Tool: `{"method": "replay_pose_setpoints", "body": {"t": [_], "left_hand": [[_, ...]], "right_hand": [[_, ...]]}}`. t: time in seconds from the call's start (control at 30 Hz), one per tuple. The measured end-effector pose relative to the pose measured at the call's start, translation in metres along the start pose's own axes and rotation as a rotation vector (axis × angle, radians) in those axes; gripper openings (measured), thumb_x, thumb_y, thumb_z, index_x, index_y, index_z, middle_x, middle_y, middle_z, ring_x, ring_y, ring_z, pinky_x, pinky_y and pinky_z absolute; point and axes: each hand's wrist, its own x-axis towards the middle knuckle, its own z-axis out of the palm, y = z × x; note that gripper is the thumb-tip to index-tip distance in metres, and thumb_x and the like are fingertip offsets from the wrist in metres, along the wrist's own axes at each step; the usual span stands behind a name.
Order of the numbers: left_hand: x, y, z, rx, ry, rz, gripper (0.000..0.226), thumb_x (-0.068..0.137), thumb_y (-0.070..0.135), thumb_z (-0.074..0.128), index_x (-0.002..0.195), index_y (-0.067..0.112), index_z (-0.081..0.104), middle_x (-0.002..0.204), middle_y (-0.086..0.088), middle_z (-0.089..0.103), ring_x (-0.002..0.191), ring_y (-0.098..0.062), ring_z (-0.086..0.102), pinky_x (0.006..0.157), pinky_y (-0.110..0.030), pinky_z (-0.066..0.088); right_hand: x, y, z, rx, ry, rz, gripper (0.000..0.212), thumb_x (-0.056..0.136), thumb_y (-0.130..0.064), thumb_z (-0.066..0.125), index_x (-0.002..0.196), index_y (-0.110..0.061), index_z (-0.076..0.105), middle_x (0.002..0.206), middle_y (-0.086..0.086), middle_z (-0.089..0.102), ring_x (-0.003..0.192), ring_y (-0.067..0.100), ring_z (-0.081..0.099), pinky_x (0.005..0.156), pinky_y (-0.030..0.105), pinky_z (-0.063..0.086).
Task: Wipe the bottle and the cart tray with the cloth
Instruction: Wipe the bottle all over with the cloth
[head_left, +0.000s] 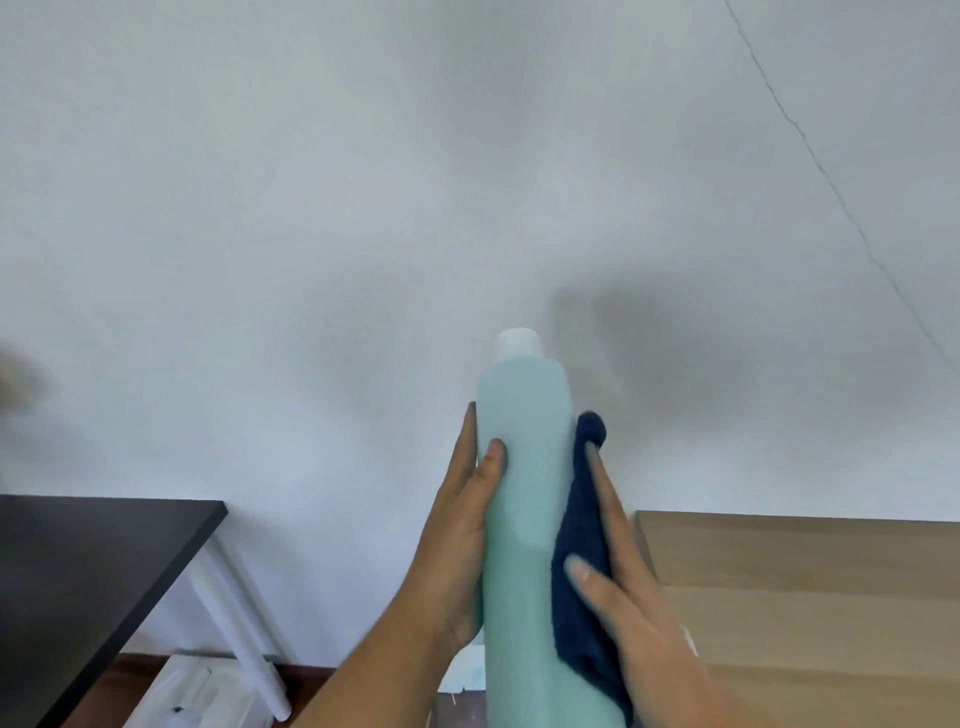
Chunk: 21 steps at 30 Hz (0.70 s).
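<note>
A tall pale teal bottle (524, 499) with a white cap is held upright in front of a white wall, its base below the frame's bottom edge. My left hand (462, 540) grips its left side, thumb across the front. My right hand (618, 587) presses a dark blue cloth (579, 571) flat against the bottle's right side, fingers stretched along it. The cloth's top corner sticks up past my fingertips. The cart tray is out of view.
A black table top (88, 566) on white legs stands at lower left. A light wooden surface (810, 597) fills the lower right. A clear plastic box (192, 691) sits on the floor under the black table.
</note>
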Motion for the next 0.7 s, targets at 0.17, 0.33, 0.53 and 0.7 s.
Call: {"method": "replay_pose_setpoints", "body": {"t": [0.17,0.33,0.53,0.7], "left_hand": [[0.005,0.003,0.004,0.166,0.026,0.034,0.054,0.080,0.054,0.051,0.130,0.067,0.034,0.117,0.036,0.061,0.110,0.000,0.062,0.080,-0.019,0.054],[0.008,0.008,0.013,0.115,-0.045,-0.018,0.065,0.081,0.042,0.065,0.133,0.063,0.032,0.127,0.024,0.061,0.113,-0.012,0.063,0.088,-0.038,0.055],[0.015,0.019,0.011,0.039,-0.026,0.024,0.064,0.081,0.034,0.065,0.136,0.052,0.038,0.129,0.010,0.063,0.112,-0.019,0.064,0.090,-0.039,0.056],[0.019,0.021,0.012,0.142,0.073,0.094,0.053,0.088,0.033,0.060,0.134,0.052,0.042,0.126,0.008,0.065,0.108,-0.017,0.066,0.088,-0.036,0.055]], "right_hand": [[0.034,-0.031,-0.006,-0.031,-0.057,-0.100,0.071,0.081,-0.040,0.058,0.134,-0.066,0.018,0.148,-0.042,0.015,0.138,-0.017,0.013,0.115,0.016,0.021],[0.080,-0.063,-0.015,-0.029,-0.018,-0.112,0.067,0.084,-0.036,0.053,0.138,-0.060,0.022,0.153,-0.031,0.018,0.142,-0.004,0.022,0.118,0.040,0.025],[0.072,-0.062,-0.008,0.105,-0.055,-0.153,0.065,0.085,-0.029,0.052,0.137,-0.057,0.027,0.149,-0.029,0.031,0.136,-0.002,0.035,0.112,0.032,0.037],[0.042,-0.049,-0.002,0.123,-0.094,-0.103,0.064,0.085,-0.028,0.054,0.133,-0.063,0.030,0.138,-0.039,0.039,0.128,-0.009,0.043,0.094,0.013,0.047]]}}
